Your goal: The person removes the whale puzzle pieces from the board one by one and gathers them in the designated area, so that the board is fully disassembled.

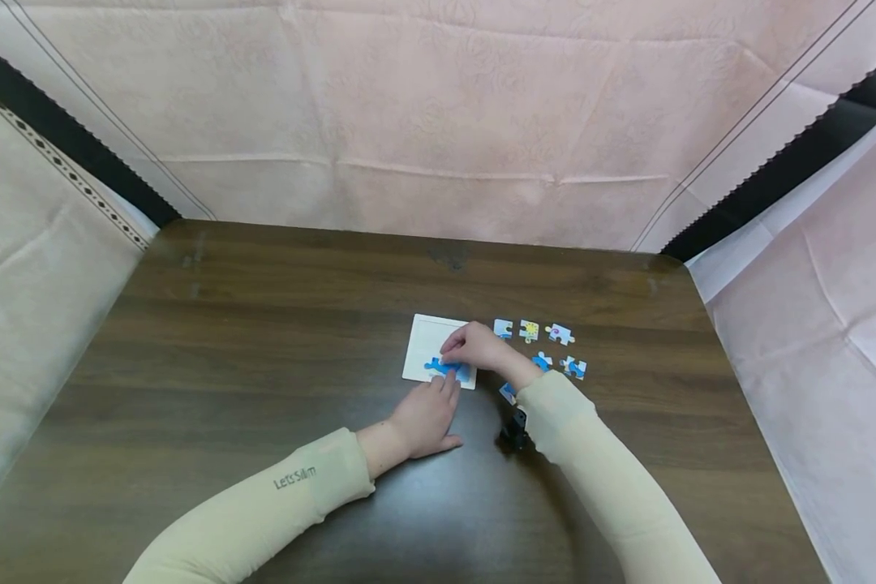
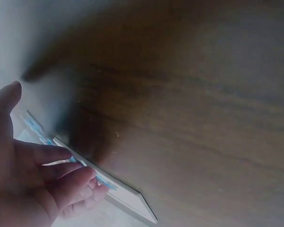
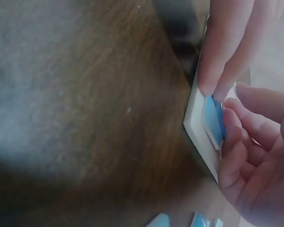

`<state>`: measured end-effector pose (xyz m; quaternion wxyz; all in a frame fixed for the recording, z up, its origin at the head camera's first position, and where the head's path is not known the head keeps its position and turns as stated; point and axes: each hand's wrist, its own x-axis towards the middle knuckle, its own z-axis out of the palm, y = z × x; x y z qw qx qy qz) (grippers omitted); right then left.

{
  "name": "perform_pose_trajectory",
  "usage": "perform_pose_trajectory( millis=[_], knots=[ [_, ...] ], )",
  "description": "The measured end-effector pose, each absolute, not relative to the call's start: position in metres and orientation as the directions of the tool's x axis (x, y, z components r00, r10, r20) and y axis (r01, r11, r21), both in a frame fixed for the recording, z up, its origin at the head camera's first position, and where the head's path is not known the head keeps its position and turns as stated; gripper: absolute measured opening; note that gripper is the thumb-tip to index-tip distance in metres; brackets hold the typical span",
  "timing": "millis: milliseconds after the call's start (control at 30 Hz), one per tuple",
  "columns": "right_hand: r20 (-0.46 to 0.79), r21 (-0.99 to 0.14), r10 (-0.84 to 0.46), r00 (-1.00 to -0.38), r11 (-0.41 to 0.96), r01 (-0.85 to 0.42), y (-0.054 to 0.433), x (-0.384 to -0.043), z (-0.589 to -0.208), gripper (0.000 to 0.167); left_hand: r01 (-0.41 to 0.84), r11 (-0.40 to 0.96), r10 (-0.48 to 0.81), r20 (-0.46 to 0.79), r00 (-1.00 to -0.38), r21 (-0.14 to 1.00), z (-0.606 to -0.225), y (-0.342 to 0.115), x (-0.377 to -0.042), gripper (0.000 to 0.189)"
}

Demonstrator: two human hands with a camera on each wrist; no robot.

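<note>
A white square puzzle board (image 1: 425,334) lies on the table with joined blue puzzle pieces (image 1: 438,367) along its near part. My left hand (image 1: 425,418) reaches in from the near side, its fingers extended and fingertips touching the blue pieces. In the right wrist view, a light-blue piece (image 3: 212,118) lies in the board beneath those left fingertips. My right hand (image 1: 482,349) is over the board's right side, its fingers curled at a blue puzzle piece, which they mostly hide. The left hand (image 2: 42,182) also shows beside the board (image 2: 137,208) in the left wrist view.
Several loose puzzle pieces lie right of the board, among them a yellow-patterned one (image 1: 529,330), a white-and-blue one (image 1: 560,333) and a blue one (image 1: 573,367). Another piece (image 1: 508,392) sits partly under the right forearm. Pale cloth (image 1: 409,122) hangs behind the wooden table (image 1: 263,324).
</note>
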<state>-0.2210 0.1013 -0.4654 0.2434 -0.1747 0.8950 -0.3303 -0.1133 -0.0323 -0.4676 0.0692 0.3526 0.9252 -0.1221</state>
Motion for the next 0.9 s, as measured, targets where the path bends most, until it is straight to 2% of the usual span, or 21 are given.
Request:
perform_pose_trajectory(
  millis=[300,700,900],
  knots=[
    [-0.342,-0.655,-0.502,-0.794,0.734,-0.182,0.091,-0.220,-0.462,0.012,0.686,0.677,0.678,-0.137,-0.722,-0.267,-0.471,-0.032,-0.111,0.084],
    [-0.355,-0.620,-0.503,-0.788,0.758,-0.205,0.085,-0.220,-0.461,0.010,0.709,0.674,0.706,-0.102,-0.701,-0.208,-0.464,-0.032,-0.114,0.088],
    [-0.350,-0.621,-0.518,-0.780,0.752,-0.221,0.084,-0.221,-0.461,0.010,0.718,0.683,0.703,-0.149,-0.696,-0.132,-0.461,-0.032,-0.117,0.092]
  ],
)
